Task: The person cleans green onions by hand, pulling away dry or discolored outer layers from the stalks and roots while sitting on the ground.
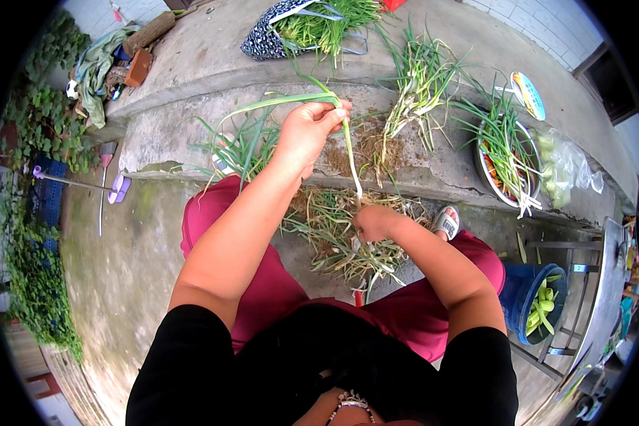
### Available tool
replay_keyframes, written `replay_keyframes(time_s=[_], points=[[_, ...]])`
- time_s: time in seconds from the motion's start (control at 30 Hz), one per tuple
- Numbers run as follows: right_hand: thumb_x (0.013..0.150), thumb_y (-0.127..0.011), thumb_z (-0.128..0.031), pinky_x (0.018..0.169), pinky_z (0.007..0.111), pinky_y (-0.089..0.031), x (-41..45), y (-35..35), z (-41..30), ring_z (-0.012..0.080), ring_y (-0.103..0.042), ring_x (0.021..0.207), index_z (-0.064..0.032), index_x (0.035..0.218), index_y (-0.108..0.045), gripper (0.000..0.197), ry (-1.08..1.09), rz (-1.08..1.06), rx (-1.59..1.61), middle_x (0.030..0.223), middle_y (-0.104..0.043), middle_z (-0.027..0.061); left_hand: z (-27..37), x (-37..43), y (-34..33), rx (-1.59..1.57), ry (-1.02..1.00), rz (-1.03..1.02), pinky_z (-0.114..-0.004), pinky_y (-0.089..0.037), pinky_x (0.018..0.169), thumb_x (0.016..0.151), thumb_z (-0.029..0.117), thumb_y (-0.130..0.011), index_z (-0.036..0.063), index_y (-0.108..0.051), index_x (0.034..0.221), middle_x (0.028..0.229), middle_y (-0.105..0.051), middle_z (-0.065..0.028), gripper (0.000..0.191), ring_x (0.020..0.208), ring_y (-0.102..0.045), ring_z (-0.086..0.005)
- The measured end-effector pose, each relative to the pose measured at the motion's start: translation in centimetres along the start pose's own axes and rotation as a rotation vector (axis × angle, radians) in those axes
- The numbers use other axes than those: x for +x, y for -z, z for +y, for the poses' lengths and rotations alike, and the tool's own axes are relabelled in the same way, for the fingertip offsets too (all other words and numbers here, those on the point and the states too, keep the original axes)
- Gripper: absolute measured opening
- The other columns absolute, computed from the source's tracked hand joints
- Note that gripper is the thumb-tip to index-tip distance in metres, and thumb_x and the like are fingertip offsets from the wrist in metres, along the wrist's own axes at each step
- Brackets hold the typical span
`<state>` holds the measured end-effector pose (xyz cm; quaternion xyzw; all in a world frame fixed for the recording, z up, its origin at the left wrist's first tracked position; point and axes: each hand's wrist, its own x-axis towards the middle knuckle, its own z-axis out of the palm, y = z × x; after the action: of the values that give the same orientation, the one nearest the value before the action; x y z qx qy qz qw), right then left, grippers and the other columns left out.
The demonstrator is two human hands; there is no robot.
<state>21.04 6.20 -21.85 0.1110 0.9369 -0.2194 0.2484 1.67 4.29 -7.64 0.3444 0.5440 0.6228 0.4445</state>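
Observation:
My left hand (pixel 311 125) grips a single green onion (pixel 350 146) by its upper stalk, its long leaves bent over to the left. At the white lower end of that onion, my right hand (pixel 375 222) is closed around its base, above a heap of onion trimmings (pixel 346 255) on the ground between my feet. More untidy green onions (pixel 415 90) lie on the concrete step beyond my hands. Other onion leaves (pixel 253 141) spread left of my left wrist. Cleaned onions (pixel 506 149) rest across a metal bowl (pixel 532 144) with red and orange contents.
A patterned bag (pixel 269 32) of greens lies on the upper step (pixel 202 58). A plastic bag (pixel 562 165) sits right of the bowl. A blue bucket (pixel 519 298) with green scraps stands beside a metal table (pixel 599 298). A broom (pixel 106 154) and long-handled dustpan (pixel 119 189) are at left.

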Motion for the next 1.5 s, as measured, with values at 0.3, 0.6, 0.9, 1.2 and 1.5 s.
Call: replay_keyframes(time_s=[0.3,0.6,0.9,1.2,1.5], points=[[0.079,-0.066,-0.020,0.071,0.044,-0.050,-2.9,3.5,1.5,0.0310,-0.065,0.080,-0.0102,0.092,-0.067,0.017,-0.096,0.191,0.334,0.078,-0.066,0.0135,1.5,-0.5,0.2,0.075,-0.019,-0.126,-0.026,-0.046,0.085,0.091,0.012,-0.061,0.0031,-0.057,0.126,0.097,-0.064,-0.0016,0.036,0.091,-0.058,-0.0099],[0.089,-0.064,-0.013,0.053,0.021,-0.043,-5.0,10.9,-0.6,0.0055,-0.051,0.060,-0.0006,0.089,-0.060,0.013,0.147,1.246,0.994,0.071,-0.057,-0.0013,-1.2,-2.1,-2.4,0.442,-0.030,-0.311,-0.025,-0.048,0.079,0.088,0.008,-0.064,0.0069,-0.059,0.126,0.096,-0.067,-0.0013,0.038,0.084,-0.058,-0.0072],[0.093,-0.058,-0.011,0.045,0.021,-0.044,-5.5,11.3,-0.5,0.0059,-0.054,0.055,-0.0032,0.089,-0.059,0.008,0.254,0.956,1.760,0.065,-0.055,-0.0018,-1.4,-2.0,-3.4,0.075,0.113,-0.292,-0.025,-0.045,0.076,0.089,0.007,-0.062,0.0038,-0.061,0.118,0.090,-0.062,0.0015,0.029,0.082,-0.055,-0.0076],[0.078,-0.066,0.000,0.051,0.025,-0.046,-4.8,10.4,-1.2,0.0115,-0.056,0.058,-0.0030,0.081,-0.059,0.008,0.073,1.497,0.584,0.073,-0.052,0.0046,-0.1,-1.9,-2.9,-0.156,0.341,-0.230,-0.025,-0.046,0.078,0.094,0.019,-0.059,0.0074,-0.064,0.110,0.094,-0.064,0.0012,0.020,0.086,-0.058,-0.0072],[0.069,-0.070,0.001,0.057,0.034,-0.049,-5.6,10.9,-0.8,0.0244,-0.059,0.067,-0.0051,0.086,-0.062,0.020,0.359,1.462,0.194,0.079,-0.055,0.0070,-0.1,-1.6,-1.9,-0.315,0.374,-0.200,-0.027,-0.048,0.078,0.093,0.018,-0.059,0.0051,-0.064,0.106,0.092,-0.064,-0.0005,0.019,0.084,-0.059,-0.0106]])
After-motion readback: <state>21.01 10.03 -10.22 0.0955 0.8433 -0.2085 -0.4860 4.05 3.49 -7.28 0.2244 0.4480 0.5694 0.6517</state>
